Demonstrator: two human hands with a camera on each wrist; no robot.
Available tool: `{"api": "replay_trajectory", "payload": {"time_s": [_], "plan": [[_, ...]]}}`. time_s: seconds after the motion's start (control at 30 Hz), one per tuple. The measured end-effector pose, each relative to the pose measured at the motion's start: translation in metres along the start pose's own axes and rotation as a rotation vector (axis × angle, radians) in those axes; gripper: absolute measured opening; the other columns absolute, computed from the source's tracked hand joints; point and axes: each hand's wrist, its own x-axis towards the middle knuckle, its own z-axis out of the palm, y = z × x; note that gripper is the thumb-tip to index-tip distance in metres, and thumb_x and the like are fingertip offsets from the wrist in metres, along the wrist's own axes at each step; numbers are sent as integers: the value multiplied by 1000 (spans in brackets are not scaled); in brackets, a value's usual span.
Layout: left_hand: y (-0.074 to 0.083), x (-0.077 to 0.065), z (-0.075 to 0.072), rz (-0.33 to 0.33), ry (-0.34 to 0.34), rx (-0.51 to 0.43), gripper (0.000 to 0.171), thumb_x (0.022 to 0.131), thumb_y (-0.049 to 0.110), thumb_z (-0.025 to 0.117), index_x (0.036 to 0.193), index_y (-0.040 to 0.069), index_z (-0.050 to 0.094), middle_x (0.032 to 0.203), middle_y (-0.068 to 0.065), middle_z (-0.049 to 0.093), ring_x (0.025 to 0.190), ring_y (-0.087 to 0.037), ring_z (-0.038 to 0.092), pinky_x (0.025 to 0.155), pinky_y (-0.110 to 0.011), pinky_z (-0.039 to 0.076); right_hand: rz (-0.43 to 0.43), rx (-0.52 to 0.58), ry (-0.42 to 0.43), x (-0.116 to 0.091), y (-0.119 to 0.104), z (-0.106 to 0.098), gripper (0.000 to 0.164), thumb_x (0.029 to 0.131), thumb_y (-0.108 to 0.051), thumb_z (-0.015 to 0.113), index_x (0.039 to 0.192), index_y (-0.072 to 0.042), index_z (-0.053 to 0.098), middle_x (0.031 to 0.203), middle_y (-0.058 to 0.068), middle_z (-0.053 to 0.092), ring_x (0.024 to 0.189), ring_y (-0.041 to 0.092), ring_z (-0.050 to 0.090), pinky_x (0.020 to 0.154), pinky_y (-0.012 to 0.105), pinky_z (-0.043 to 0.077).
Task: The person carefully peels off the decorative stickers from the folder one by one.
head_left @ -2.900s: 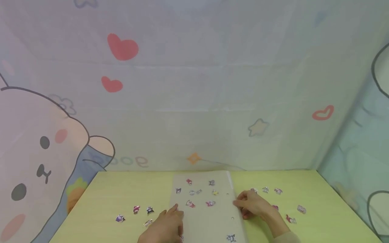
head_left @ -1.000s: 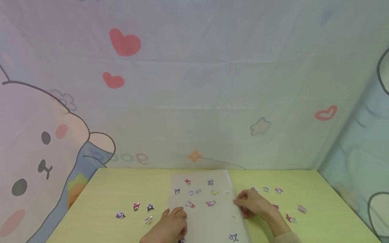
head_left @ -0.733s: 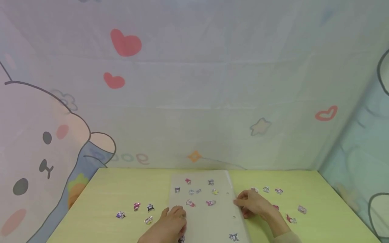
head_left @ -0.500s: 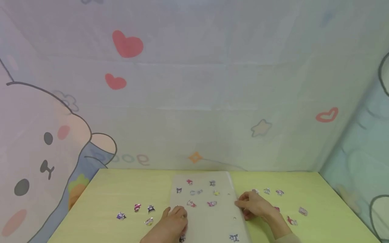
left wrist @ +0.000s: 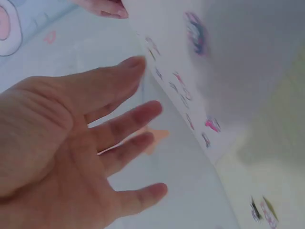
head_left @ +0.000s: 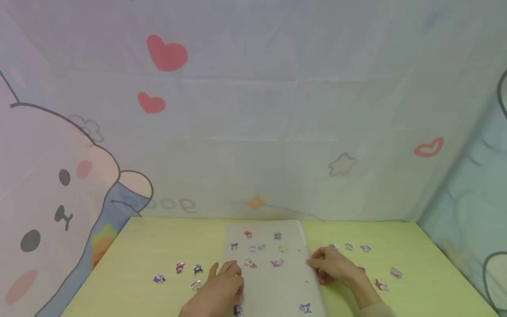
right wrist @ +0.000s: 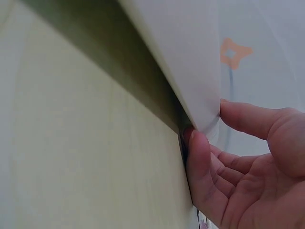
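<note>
Head view: there's a white rectangular paper sheet (head_left: 277, 286) dotted with small shiny cartoon stickers (head_left: 277, 263), lying on a pale yellow desk (head_left: 158, 237), with the left hand (head_left: 218, 288) by its left edge and the right hand (head_left: 336, 267) at its right. Left wrist cam: grip's wide apart, fingers spread near the sheet. Right wrist cam: grip's pinched on the sheet's edge, which is lifted a bit.

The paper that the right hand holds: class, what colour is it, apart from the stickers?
The paper is off-white, seen best in the head view.
</note>
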Motion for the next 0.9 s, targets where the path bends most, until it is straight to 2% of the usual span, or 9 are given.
{"api": "replay_trajectory", "payload": {"time_s": [0.1,0.2,0.37,0.47,0.7,0.9], "plan": [[-4,0,2,-88,-88,-46,12,70,16,71,71,22,61,106,1,51,122,-28,31,88,-62,25,3,0,3,0,0,0,36,80,-22,64,100,5,51,80,12,55,54,19,55,55,37,51],[-4,1,5,-125,-138,-80,12,69,15,71,70,23,63,106,0,53,123,-30,29,89,-62,23,3,7,2,0,0,0,35,80,-21,64,100,5,51,80,13,55,53,19,55,55,37,51],[1,2,8,-113,-122,-94,21,66,8,71,60,22,57,88,6,52,123,-30,30,89,-61,25,2,9,0,0,0,0,36,80,-21,64,100,5,50,81,13,56,54,19,55,55,36,51],[2,2,9,-115,-112,-94,24,64,6,72,58,22,54,84,7,49,123,-30,30,90,-60,25,-1,11,-2,1,1,0,36,80,-21,64,100,5,50,81,13,55,54,19,55,54,36,50],[4,1,7,-80,-100,-85,28,65,4,70,56,21,50,90,9,49,121,-23,33,93,-56,25,-16,21,-23,1,3,0,36,80,-22,64,100,5,50,79,13,56,52,18,54,53,35,50],[11,1,-2,-33,-82,-49,29,66,6,70,56,22,48,95,10,48,120,-20,31,92,-56,26,-20,24,-23,0,2,-1,36,81,-21,63,100,5,50,79,13,55,52,17,54,53,35,50]]}}
